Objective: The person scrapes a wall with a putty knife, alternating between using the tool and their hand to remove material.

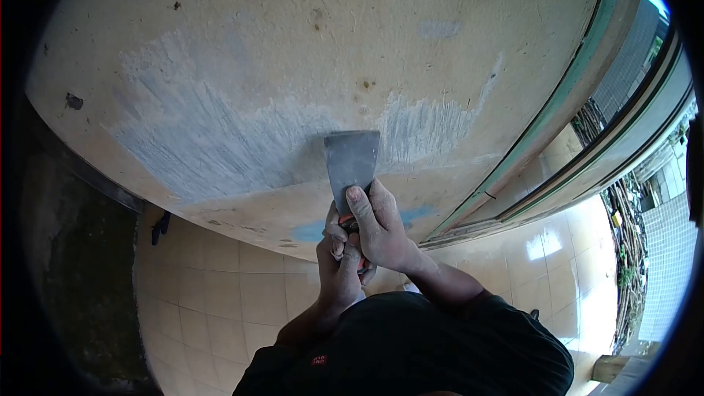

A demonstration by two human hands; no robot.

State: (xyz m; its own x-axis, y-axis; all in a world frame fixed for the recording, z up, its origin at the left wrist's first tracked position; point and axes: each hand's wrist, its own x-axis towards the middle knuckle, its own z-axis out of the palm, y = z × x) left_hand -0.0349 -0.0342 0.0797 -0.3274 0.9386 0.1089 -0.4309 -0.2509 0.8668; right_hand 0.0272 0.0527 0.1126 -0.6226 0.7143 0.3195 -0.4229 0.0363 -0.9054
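At the wall (293, 29) | both hands (381, 233) clasped round the scraper (352, 161) | handle (345, 218) mostly hidden (only reddish slivers show)

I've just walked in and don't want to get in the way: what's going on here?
A person is gripping a scraper: the right hand has its thumb on the blade, and the left hand is lower. The blade is up at a beige wall, with a streaky grey patch showing on both sides of it. Whether its edge touches is hard to tell.
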